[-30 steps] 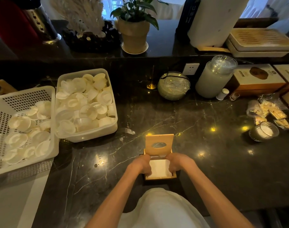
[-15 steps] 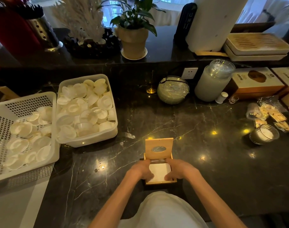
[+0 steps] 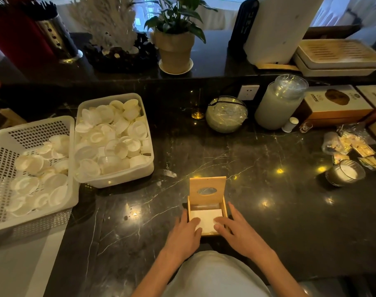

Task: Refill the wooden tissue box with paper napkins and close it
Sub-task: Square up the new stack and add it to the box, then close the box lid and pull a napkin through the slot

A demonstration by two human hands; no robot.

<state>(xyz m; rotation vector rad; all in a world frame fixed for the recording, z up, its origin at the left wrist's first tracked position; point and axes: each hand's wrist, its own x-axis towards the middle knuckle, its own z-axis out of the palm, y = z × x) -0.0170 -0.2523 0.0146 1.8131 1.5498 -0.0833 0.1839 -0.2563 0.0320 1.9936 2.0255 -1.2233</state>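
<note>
Napkins are pressed into an open wooden tissue box at the near edge of the dark marble surface (image 3: pixel 268 211).

The left hand (image 3: pixel 184 234) and right hand (image 3: pixel 239 229) are laid open, thumbs resting on the white paper napkins (image 3: pixel 206 219) inside the wooden tissue box (image 3: pixel 224 207), fingers spread along its sides. The hinged lid (image 3: pixel 207 189), with an oval slot, is stood upright at the far side. Further left, a white tub (image 3: pixel 118 179) and perforated basket (image 3: pixel 3 138) are filled with what may be small white lids. A glass candle (image 3: pixel 344 173) is seen far right.
</note>
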